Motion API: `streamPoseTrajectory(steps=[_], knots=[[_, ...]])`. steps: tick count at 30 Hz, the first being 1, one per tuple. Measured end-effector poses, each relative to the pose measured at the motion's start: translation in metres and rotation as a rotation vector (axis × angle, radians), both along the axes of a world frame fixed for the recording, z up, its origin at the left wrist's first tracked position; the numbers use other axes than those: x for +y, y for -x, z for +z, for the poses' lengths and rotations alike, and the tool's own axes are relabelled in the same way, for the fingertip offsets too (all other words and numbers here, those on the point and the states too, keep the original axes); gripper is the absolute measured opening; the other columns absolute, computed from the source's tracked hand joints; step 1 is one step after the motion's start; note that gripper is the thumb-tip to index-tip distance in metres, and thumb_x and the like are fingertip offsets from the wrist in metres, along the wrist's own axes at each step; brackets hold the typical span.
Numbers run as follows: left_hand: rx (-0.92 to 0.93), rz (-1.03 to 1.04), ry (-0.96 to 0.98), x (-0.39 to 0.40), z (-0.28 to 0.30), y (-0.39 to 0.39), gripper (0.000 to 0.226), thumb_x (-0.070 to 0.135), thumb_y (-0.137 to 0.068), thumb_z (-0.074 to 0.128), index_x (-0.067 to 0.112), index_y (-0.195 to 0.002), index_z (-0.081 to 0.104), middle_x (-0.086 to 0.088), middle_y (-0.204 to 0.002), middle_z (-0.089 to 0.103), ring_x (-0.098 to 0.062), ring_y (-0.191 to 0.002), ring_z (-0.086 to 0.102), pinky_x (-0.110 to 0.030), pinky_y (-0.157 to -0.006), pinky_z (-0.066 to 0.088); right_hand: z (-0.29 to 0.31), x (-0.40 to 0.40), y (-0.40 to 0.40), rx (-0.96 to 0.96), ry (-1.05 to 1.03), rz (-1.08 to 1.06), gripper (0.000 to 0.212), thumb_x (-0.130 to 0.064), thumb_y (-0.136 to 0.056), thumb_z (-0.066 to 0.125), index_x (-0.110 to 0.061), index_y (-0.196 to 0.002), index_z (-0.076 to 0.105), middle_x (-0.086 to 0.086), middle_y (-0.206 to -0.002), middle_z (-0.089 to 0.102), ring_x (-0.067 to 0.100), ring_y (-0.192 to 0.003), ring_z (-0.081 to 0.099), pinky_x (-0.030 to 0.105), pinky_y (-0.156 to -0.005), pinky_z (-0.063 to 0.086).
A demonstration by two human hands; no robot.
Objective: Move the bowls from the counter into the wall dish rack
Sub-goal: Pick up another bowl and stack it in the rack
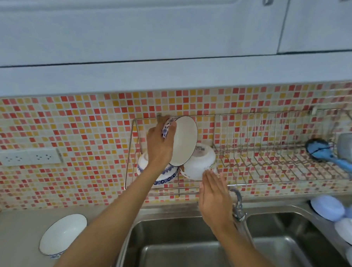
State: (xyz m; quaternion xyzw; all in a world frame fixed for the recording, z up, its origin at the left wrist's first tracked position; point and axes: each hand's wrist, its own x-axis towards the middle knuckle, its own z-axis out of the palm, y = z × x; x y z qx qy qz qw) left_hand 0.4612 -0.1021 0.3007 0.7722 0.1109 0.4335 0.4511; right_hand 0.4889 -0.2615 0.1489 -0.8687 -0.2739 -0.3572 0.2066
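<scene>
Head view: left hand (159, 148) grips a tilted bowl (183, 141) at the wire rack's (272, 147) left end, above two inverted bowls (198, 162). Right hand (214, 198) flat, fingers together, at the rack's front rail. Rack's right span open. One bowl on counter (62, 234). Base mark unreadable.

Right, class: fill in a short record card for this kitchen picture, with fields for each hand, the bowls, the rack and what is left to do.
left hand: grips a white bowl with blue patterned outside, tilted on edge over the wire wall rack
right hand: open, flat, at the rim of an upturned white bowl
in rack: that bowl, plus an upturned blue-patterned bowl
left to do: white blue-rimmed bowl on the counter
</scene>
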Motion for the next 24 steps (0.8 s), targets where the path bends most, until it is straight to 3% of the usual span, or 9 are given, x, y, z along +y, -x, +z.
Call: streamPoseTrajectory(steps=[5, 8, 10, 12, 15, 24], knots=[[-0.01, 0.045, -0.261, 0.004, -0.004, -0.03, 0.052, 0.059, -0.087, 0.04, 0.036, -0.133, 0.049, -0.007, -0.128, 0.049, -0.011, -0.114, 0.037, -0.028, -0.094, 0.032, -0.006, 0.002, -0.005, -0.044, -0.055, 0.022, 0.043, -0.027, -0.099, 0.038, -0.001, -0.116, 0.068, 0.013, -0.119, 0.068, 0.024, -0.116, 0.063, 0.046, -0.111, 0.038], [-0.02, 0.047, -0.488, 0.008, -0.007, -0.041, 0.05, 0.055, -0.09, 0.044, 0.032, -0.134, 0.049, -0.014, -0.121, 0.048, -0.025, -0.115, 0.041, -0.047, -0.101, 0.039, -0.009, 0.003, -0.008, -0.059, -0.087, 0.028, 0.04, -0.026, -0.098, 0.041, -0.002, -0.115, 0.069, 0.012, -0.119, 0.069, 0.022, -0.116, 0.062, 0.046, -0.111, 0.037], [-0.027, 0.077, -0.674, 0.01, -0.011, -0.049, 0.051, 0.05, -0.089, 0.049, 0.026, -0.134, 0.051, -0.016, -0.12, 0.05, -0.028, -0.115, 0.043, -0.05, -0.105, 0.034, -0.01, 0.004, -0.008, -0.064, -0.096, 0.028, 0.04, -0.026, -0.098, 0.041, -0.003, -0.115, 0.069, 0.011, -0.118, 0.069, 0.022, -0.116, 0.062, 0.046, -0.111, 0.036], [-0.034, 0.11, -0.838, 0.012, -0.016, -0.057, 0.052, 0.049, -0.088, 0.05, 0.023, -0.133, 0.052, -0.019, -0.12, 0.053, -0.034, -0.114, 0.047, -0.045, -0.102, 0.032, -0.01, 0.004, -0.008, -0.062, -0.099, 0.029, 0.04, -0.026, -0.098, 0.041, -0.003, -0.116, 0.068, 0.011, -0.118, 0.069, 0.022, -0.116, 0.062, 0.046, -0.112, 0.036], [-0.002, 0.139, -1.056, 0.014, -0.032, -0.067, 0.053, 0.056, -0.091, 0.043, 0.024, -0.133, 0.051, -0.023, -0.12, 0.056, -0.036, -0.107, 0.05, -0.043, -0.089, 0.042, -0.011, 0.005, -0.008, -0.064, -0.103, 0.031, 0.04, -0.025, -0.098, 0.041, -0.003, -0.116, 0.068, 0.011, -0.119, 0.068, 0.022, -0.117, 0.062, 0.045, -0.113, 0.035], [0.082, 0.048, -1.253, 0.01, -0.06, -0.077, 0.052, 0.056, -0.091, 0.04, 0.028, -0.133, 0.053, -0.022, -0.125, 0.048, -0.039, -0.107, 0.049, -0.047, -0.088, 0.042, -0.01, 0.006, -0.007, -0.034, -0.099, 0.038, 0.041, -0.025, -0.098, 0.04, -0.003, -0.118, 0.067, 0.01, -0.122, 0.067, 0.02, -0.12, 0.059, 0.045, -0.114, 0.029]])
